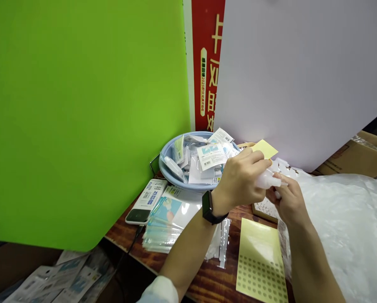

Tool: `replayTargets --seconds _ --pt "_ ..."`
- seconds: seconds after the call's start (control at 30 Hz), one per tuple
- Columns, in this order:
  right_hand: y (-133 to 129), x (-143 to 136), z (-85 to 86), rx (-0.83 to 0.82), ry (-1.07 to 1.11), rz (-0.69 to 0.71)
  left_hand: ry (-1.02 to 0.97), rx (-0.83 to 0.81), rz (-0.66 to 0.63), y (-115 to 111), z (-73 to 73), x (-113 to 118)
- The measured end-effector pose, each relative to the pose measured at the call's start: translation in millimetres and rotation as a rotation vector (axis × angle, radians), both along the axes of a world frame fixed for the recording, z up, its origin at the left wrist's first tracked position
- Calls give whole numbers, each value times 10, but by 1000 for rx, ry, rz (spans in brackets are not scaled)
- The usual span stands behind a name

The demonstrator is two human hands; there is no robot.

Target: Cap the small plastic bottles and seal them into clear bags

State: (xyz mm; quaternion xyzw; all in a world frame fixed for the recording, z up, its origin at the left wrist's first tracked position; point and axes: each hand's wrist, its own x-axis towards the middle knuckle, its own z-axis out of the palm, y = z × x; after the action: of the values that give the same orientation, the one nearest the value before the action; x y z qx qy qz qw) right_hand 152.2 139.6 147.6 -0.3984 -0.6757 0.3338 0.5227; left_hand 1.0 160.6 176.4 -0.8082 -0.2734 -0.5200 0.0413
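Note:
My left hand point(240, 179), with a black watch on the wrist, is wrapped round a small translucent white squeeze bottle point(268, 180). The bottle lies on its side, with its narrow nozzle pointing right. Close by the nozzle, my right hand point(288, 200) is closed in a pinch. A bit of something white shows at its fingertips, too small to name. Behind my left hand stands a blue basin point(166, 170) full of packed sachets and cards. Below the hands, a yellow sticker sheet point(260, 256) with rows of small round dots lies on the wooden table point(220, 280).
Clear printed bags point(166, 227) are stacked left of my left forearm, beside a white device point(148, 202) with a cable. A large translucent plastic bag point(343, 223) fills the right. Green point(87, 118) and pale point(295, 75) panels rise behind. A cardboard box point(355, 158) stands back right.

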Motion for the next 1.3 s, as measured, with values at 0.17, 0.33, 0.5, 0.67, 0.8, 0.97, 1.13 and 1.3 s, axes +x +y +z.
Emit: replayTargets --seconds 0.17,0.33,0.5,0.67,0.8,0.97,1.13,1.3 --pt "-28 -40 40 -300 304 29 -46 190 95 47 -65 69" --pt "-161 188 134 -67 115 -202 -97 28 206 78 -103 94" --pt "-337 151 241 184 124 -358 68 -120 321 46 -69 80" --pt "-373 49 283 466 77 -519 149 -162 361 -58 -25 82" --pt "-477 29 293 478 -44 -355 209 -174 390 -247 -35 24" --pt "-613 -52 299 546 -244 -46 244 -144 409 -613 -72 -185" --pt "-744 -267 265 632 -361 152 402 -160 562 -1103 -87 -538" --pt "-1016 -575 132 754 -388 357 491 -409 530 -1711 -187 -926"
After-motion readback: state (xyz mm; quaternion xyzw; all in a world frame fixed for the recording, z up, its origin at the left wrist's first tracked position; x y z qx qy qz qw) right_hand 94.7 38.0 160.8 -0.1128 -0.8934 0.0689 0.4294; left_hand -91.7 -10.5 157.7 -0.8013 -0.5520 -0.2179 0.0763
